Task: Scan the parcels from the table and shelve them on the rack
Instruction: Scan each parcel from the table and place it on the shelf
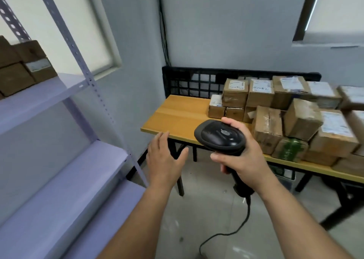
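While the rack (65,93) stood along the left of the frame with a few brown boxes (25,67) on its upper-left shelf, the left hand (165,160) hovered low in the middle, fingers straight and close together, thumb apart, holding nothing. Just right of it, the right hand (242,160) curled its fingers round the black scanner (220,138), whose cord (236,227) trailed down. Farther right, parcels (285,116) lay heaped on the wooden table (177,112).

Grey walls (226,32), bright windows (82,22), pale floor (206,209).
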A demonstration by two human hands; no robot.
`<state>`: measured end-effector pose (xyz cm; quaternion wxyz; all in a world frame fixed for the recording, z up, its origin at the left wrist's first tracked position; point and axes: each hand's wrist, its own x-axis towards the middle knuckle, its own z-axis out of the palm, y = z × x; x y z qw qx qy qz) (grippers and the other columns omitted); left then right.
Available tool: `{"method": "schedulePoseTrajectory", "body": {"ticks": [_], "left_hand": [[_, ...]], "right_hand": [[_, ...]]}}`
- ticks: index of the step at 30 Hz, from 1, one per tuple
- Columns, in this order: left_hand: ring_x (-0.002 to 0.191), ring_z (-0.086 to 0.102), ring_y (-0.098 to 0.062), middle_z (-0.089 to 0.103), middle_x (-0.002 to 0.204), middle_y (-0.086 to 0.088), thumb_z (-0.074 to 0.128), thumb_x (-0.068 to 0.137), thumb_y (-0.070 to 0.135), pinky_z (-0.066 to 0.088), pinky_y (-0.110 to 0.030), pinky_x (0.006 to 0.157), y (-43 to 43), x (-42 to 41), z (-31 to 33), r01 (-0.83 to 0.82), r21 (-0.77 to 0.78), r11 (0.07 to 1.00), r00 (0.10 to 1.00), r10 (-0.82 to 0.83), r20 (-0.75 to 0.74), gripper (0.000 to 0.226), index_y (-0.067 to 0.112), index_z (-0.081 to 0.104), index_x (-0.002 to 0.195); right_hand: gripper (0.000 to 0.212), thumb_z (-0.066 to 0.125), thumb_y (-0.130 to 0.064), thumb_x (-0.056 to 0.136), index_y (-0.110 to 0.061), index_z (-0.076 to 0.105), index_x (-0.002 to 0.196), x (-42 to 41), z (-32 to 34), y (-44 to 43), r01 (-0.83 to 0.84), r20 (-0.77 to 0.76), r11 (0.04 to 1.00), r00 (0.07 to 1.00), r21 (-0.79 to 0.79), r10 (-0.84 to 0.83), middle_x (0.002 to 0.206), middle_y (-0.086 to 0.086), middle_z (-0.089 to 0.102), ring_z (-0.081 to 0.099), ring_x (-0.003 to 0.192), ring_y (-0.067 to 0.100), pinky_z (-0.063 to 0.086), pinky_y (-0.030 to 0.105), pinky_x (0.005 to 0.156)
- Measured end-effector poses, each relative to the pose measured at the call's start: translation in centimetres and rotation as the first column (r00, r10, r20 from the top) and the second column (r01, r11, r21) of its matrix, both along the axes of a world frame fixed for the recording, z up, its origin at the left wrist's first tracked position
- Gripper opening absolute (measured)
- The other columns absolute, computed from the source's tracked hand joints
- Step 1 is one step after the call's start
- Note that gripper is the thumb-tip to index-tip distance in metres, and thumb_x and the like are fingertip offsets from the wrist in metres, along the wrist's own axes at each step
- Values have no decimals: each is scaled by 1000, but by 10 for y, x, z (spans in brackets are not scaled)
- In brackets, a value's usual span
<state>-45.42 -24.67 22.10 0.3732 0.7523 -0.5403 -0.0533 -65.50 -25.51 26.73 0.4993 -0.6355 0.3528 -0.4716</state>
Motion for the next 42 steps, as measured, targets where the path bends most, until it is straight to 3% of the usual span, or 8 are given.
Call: {"method": "schedulePoseTrajectory", "body": {"ticks": [7, 11, 22, 26, 32, 36, 39, 42], "left_hand": [[140, 28, -19, 34, 152, -1, 63, 88, 46, 30, -45, 113, -63, -74, -10, 209, 59, 976, 976, -205, -70, 71, 20, 34, 148], [141, 26, -18, 31, 154, 0, 58, 91, 46, 29, -43, 115, -108, -114, -13, 322, 114, 940, 946, -313, -86, 71, 22, 28, 150], [143, 24, -21, 28, 157, 4, 45, 99, 44, 30, -43, 115, -228, -205, -42, 570, 366, 736, 801, -598, -45, 57, 32, 25, 152], [141, 26, -21, 27, 157, 2, 42, 100, 44, 28, -41, 113, -256, -227, -57, 576, 435, 692, 762, -647, 19, 54, 33, 26, 151], [127, 42, -27, 39, 146, -6, 25, 87, 78, 41, -44, 103, -277, -228, -74, 397, 558, 729, 810, -564, 160, 82, 20, 36, 145], [118, 50, -29, 50, 133, -12, 37, 76, 86, 48, -43, 94, -284, -218, -72, 288, 601, 746, 895, -432, 108, 95, 16, 36, 140], [117, 50, -32, 52, 131, -13, 50, 76, 76, 46, -45, 97, -291, -210, -66, 276, 667, 692, 935, -354, -19, 91, 15, 32, 142], [107, 59, -28, 60, 119, -5, 67, 46, 66, 54, -42, 88, -297, -190, -68, 329, 688, 647, 940, -156, -304, 105, 26, 37, 138]], "right_hand": [[80, 81, 5, 71, -40, 51, 129, -72, -10, -30, 211, -52, 977, 976, 34, -209, 118, -5, 61, 64, 55, 27, 58, 42, 54], [80, 81, 6, 71, -41, 50, 129, -108, -11, -51, 299, -80, 952, 952, 59, -294, 117, -6, 60, 66, 59, 18, 58, 36, 53], [78, 80, 7, 72, -38, 51, 130, -177, -31, -124, 501, -110, 856, 865, 130, -489, 116, -3, 63, 62, 52, 27, 56, 42, 52], [78, 79, 9, 71, -38, 52, 127, -188, -40, -146, 522, -104, 841, 853, 144, -512, 115, -2, 64, 62, 51, 26, 55, 35, 49], [78, 79, 9, 71, -37, 53, 128, -196, -52, -160, 532, -102, 829, 847, 171, -522, 116, -2, 62, 62, 51, 24, 55, 32, 49], [78, 82, 5, 71, -36, 52, 131, -199, -57, -159, 512, -80, 833, 858, 211, -508, 121, 3, 59, 62, 53, 21, 55, 34, 50], [78, 82, 1, 70, -38, 52, 131, -199, -58, -161, 485, -73, 847, 874, 218, -481, 121, 3, 59, 62, 53, 24, 56, 36, 51], [78, 81, 6, 73, -39, 51, 130, -197, -58, -160, 455, -80, 864, 890, 217, -449, 121, 1, 59, 61, 53, 25, 55, 36, 51]]}}
